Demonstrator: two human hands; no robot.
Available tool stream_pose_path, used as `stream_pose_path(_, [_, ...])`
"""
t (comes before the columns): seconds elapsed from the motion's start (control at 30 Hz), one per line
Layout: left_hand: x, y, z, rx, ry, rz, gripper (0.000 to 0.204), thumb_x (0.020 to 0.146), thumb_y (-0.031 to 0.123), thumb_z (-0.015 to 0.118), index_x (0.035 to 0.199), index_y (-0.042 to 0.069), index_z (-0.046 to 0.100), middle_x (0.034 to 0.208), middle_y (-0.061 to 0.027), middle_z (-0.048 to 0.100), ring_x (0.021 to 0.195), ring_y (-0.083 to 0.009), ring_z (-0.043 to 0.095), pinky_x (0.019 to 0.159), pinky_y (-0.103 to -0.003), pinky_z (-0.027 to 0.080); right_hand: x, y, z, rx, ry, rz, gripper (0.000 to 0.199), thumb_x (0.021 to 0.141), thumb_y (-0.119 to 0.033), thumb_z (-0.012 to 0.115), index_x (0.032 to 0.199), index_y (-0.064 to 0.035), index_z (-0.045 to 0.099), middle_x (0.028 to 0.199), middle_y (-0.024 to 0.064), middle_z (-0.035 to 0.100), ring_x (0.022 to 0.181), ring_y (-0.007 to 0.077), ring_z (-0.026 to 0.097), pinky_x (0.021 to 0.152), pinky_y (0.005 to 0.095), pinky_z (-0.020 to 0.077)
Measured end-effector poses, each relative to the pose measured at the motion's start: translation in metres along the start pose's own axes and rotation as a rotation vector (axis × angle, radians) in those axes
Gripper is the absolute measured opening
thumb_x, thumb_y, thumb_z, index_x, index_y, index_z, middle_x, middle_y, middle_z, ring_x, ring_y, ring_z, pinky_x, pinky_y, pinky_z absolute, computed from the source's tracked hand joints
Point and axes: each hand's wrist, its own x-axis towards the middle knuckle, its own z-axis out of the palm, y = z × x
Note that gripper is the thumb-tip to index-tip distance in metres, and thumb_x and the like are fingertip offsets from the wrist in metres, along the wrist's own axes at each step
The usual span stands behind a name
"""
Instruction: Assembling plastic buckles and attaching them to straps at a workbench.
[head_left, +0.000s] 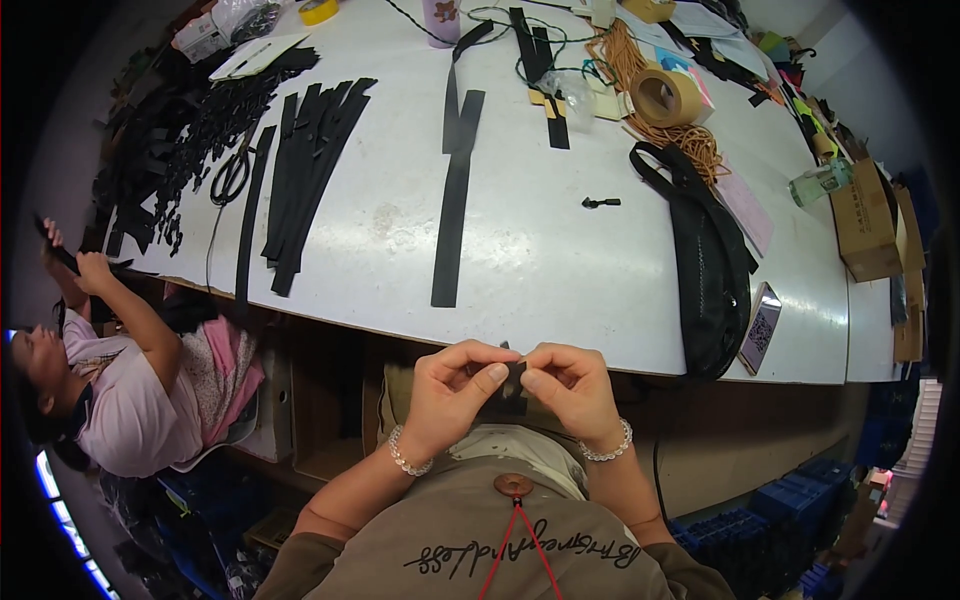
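Below the table edge (560,360), the left hand (452,392) and right hand (568,390) pinch a short black strap piece (512,388) between them, its long axis apparently upright, with a long black strip (452,215) and black bag (712,280) lying on the table beyond.

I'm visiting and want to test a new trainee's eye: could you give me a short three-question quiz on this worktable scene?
1. True or false: both the left hand and the right hand pinch the small black strap piece.
2. Which lies on the white table nearest its right front edge?
A. scissors
B. black bag
C. roll of brown tape
3. Fill in: the scissors lie just to the ___ of the fanned bundle of black strips.

Key
1. True; each hand has a grip on it, in front of the chest.
2. B, the black bag; the roll of brown tape sits farther back.
3. Left.
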Motion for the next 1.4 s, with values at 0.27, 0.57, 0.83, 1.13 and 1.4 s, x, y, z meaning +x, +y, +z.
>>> stream_pose_path(0.27, [-0.001, 0.001, 0.005, 0.084, 0.039, 0.101, 0.015, 0.089, -0.003, 0.059, 0.103, -0.003, 0.066, 0.095, -0.0069, 0.065, 0.086, -0.0091, 0.06, 0.075, -0.022, 0.049, -0.008, 0.006, 0.008, -0.232, 0.06, -0.172, 0.008, 0.081, 0.0, 0.068, 0.077, 0.0001, 0.062, 0.067, -0.0045, 0.055, 0.056, 0.0, 0.043, 0.049, 0.0178, 0.0352])
stream_pose_path(0.57, [-0.004, 0.005, 0.004, 0.08, 0.037, 0.154, 0.014, 0.088, -0.006, 0.058, 0.1, -0.003, 0.065, 0.094, -0.007, 0.065, 0.083, -0.0077, 0.058, 0.072, -0.021, 0.047, -0.01, -0.003, 0.014, -0.476, 0.105, -0.435, 0.005, 0.081, -0.001, 0.066, 0.08, 0.0012, 0.062, 0.067, 0.0055, 0.055, 0.053, 0.01, 0.046, 0.048, 0.0235, 0.0368])
stream_pose_path(0.83, [-0.006, 0.005, 0.004, 0.083, -0.027, 0.198, 0.012, 0.088, -0.004, 0.06, 0.099, -0.003, 0.065, 0.094, -0.0075, 0.065, 0.085, -0.0096, 0.058, 0.075, -0.023, 0.047, -0.016, 0.0, 0.02, -0.439, 0.156, -0.523, 0.002, 0.081, 0.002, 0.063, 0.08, 0.0012, 0.061, 0.067, 0.0064, 0.054, 0.055, 0.0145, 0.047, 0.05, 0.0262, 0.0374])
stream_pose_path(1.13, [-0.01, -0.001, 0.007, 0.044, -0.007, 0.127, 0.015, 0.088, -0.004, 0.061, 0.102, -0.002, 0.066, 0.095, -0.0071, 0.065, 0.085, -0.009, 0.059, 0.075, -0.022, 0.047, -0.018, 0.017, 0.014, -0.124, 0.176, -0.23, 0.001, 0.086, 0.0, 0.062, 0.085, 0.0011, 0.061, 0.074, 0.0025, 0.055, 0.06, 0.0072, 0.049, 0.053, 0.0234, 0.0394])
stream_pose_path(1.4, [-0.008, 0.008, 0.004, 0.28, 0.028, 0.267, 0.02, 0.08, -0.001, 0.072, 0.099, -0.002, 0.067, 0.091, -0.0094, 0.067, 0.079, -0.0117, 0.059, 0.07, -0.024, 0.048, -0.006, -0.01, -0.007, -0.325, -0.097, -0.369, 0.007, 0.085, 0.003, 0.06, 0.092, 0.0046, 0.062, 0.092, 0.01, 0.062, 0.066, 0.0077, 0.057, 0.057, 0.0195, 0.0466])
